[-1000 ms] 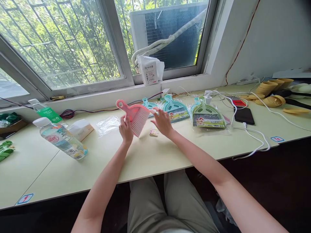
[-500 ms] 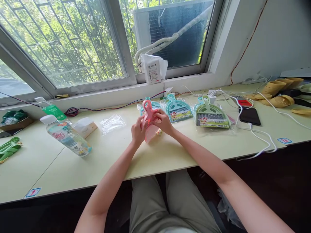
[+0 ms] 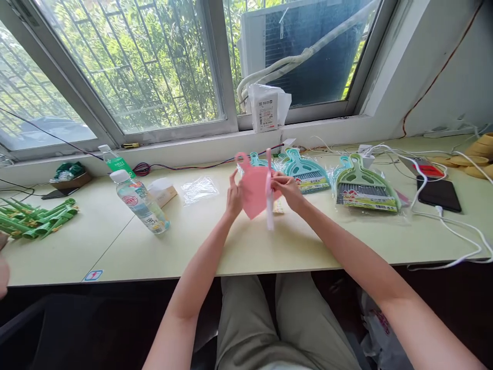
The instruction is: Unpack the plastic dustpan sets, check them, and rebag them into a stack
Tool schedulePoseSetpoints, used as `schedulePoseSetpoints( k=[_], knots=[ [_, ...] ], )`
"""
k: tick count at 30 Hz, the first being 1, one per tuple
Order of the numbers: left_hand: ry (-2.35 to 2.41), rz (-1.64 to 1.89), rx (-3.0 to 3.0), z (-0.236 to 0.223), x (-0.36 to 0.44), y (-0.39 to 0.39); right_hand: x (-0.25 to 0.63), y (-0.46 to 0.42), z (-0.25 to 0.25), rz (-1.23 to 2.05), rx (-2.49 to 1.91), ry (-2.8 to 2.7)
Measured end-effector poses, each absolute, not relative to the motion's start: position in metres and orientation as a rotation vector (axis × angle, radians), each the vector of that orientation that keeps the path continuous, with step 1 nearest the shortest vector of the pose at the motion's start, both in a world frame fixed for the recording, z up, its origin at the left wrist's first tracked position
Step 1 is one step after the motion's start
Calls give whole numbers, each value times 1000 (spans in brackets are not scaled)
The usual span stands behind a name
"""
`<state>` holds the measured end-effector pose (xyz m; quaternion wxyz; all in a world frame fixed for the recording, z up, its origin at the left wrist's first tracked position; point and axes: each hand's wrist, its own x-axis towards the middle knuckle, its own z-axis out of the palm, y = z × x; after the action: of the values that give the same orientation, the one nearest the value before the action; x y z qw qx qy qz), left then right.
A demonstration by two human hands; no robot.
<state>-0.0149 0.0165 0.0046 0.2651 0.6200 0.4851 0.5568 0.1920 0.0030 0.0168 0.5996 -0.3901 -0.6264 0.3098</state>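
Observation:
Above the table, my left hand [image 3: 233, 197] is closed on the side of a pink dustpan [image 3: 254, 191], whose looped handle points up and away. My right hand [image 3: 288, 190] pinches a narrow pink hand brush [image 3: 269, 177], seen edge-on and upright, with pale bristles at its lower end. The brush stands just right of the dustpan and partly overlaps it; I cannot tell if they touch. Behind my hands lie bagged teal dustpan-and-brush sets [image 3: 307, 172], and a bagged green set [image 3: 365, 187] lies to the right.
Left of my hands stand a tilted clear bottle [image 3: 140, 203], a green-labelled bottle [image 3: 118, 163], a tissue pack [image 3: 164, 194] and a clear plastic bag [image 3: 199, 191]. Green pieces [image 3: 42, 218] lie far left, near another person's hand [image 3: 3, 270]. A phone [image 3: 439, 194] and white cables [image 3: 462, 226] lie right.
The pink brush and dustpan, held together before, are now apart, the dustpan in my left hand and the brush in my right. The view has turned left.

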Motion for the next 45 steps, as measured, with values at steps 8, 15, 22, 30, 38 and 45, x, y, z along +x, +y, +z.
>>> schedulePoseSetpoints(
  k=[8, 15, 22, 30, 38, 45],
  knots=[
    [1632, 1235, 1644, 3, -97, 48, 240, 11, 32, 603, -1257, -1883],
    [2035, 705, 2134, -12, -72, 37, 222, 22, -1, 37, -1787, -2158],
    [2056, 657, 2123, -13, -77, 38, 233, 27, -5, 96, -1800, -2188],
    [1594, 1146, 1704, -7, -68, 42, 230, 26, 4, 473, -1380, -1910],
    [873, 1000, 1457, -5, -17, 13, 185, 4, -3, 110, -1224, -1802],
    [939, 965, 1451, 3, -21, 7, 195, 14, -4, 543, -1170, -1810]
  ],
)
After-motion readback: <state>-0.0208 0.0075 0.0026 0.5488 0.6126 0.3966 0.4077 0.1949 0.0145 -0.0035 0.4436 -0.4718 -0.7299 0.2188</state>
